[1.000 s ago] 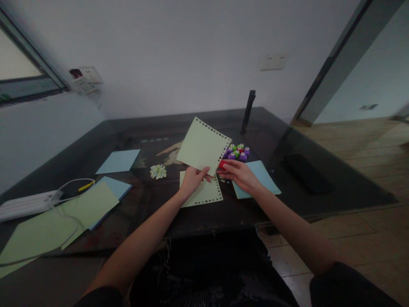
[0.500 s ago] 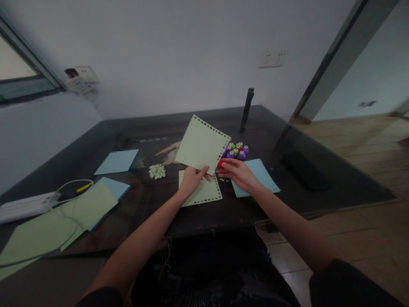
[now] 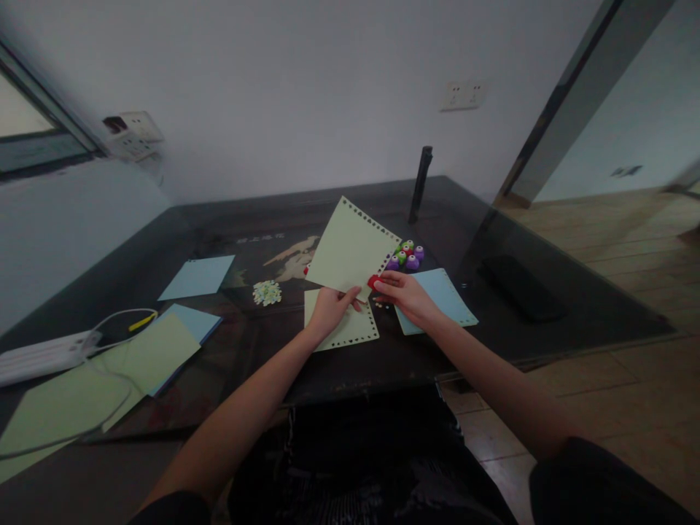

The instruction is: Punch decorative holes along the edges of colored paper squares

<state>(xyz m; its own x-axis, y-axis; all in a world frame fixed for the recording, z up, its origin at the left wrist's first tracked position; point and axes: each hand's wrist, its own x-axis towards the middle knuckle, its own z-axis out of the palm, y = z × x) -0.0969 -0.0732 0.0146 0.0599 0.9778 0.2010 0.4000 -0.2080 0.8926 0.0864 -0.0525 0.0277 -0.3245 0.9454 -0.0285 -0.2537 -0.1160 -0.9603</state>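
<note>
While the big dark desk [image 3: 547, 292] is spreading out under everything, a large green sheet [image 3: 71, 397] is lying on its near left corner with a white cable [image 3: 103, 408] looping over it. A white power strip [image 3: 44, 352] is sitting just beside that sheet, and two blue sheets [image 3: 197, 275] are lying a bit farther along on the left. The left hand [image 3: 328, 309] is pinching the bottom corner of a pale green card [image 3: 350, 248] and holding it up, tilted, above the desk; tiny holes are running along its top and right edges. Another green card with holes [image 3: 350, 329] is lying flat under that hand. The right hand [image 3: 407, 295] is resting over a blue card [image 3: 442, 292] and squeezing a small red punch [image 3: 375, 281] against the lower right edge of the raised card. A bunch of little purple and green punches [image 3: 405, 256] is sitting just behind, and a small heap of paper bits [image 3: 267, 292] is lying well to the left.
</note>
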